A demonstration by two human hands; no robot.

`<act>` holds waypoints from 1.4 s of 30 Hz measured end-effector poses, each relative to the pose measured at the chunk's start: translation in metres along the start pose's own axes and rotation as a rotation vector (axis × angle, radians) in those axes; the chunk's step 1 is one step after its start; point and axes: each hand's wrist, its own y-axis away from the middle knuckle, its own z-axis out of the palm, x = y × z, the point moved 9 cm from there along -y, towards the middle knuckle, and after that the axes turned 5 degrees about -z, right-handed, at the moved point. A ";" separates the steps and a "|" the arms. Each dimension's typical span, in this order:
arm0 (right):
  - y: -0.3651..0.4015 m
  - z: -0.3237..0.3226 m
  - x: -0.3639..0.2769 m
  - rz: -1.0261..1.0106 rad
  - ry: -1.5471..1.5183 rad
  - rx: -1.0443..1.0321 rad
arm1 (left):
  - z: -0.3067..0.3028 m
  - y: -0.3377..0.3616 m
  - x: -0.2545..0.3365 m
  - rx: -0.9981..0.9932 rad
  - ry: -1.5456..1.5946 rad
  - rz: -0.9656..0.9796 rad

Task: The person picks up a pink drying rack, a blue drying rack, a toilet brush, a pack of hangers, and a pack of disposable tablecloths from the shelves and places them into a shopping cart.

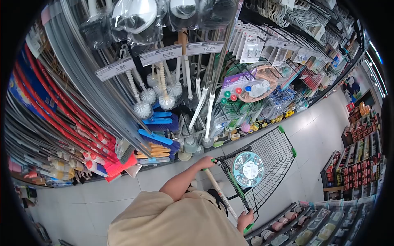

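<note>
A black wire shopping cart (283,152) with green corner pieces stands in front of me. My left hand (205,162) is closed around one end of its light-coloured handle bar (217,188). Around the other end, close to the green corner, my right hand (245,219) is curled, its fingers only partly showing. In the cart lies a round light-blue plastic item (248,169) with a white label in its middle and several sections around it. Neither hand touches that item.
Toilet brushes (166,100), blue brooms (155,137) and red-handled tools (61,119) hang on the left shelving. Packs of hooks (251,47) and hangers (303,20) follow along the rack. Low shelves with containers (303,235) border the right. Pale tiled floor (318,127) runs between them.
</note>
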 end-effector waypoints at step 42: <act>0.050 -0.004 -0.020 -0.079 0.058 -0.102 | -0.035 0.155 0.023 0.702 -0.475 0.008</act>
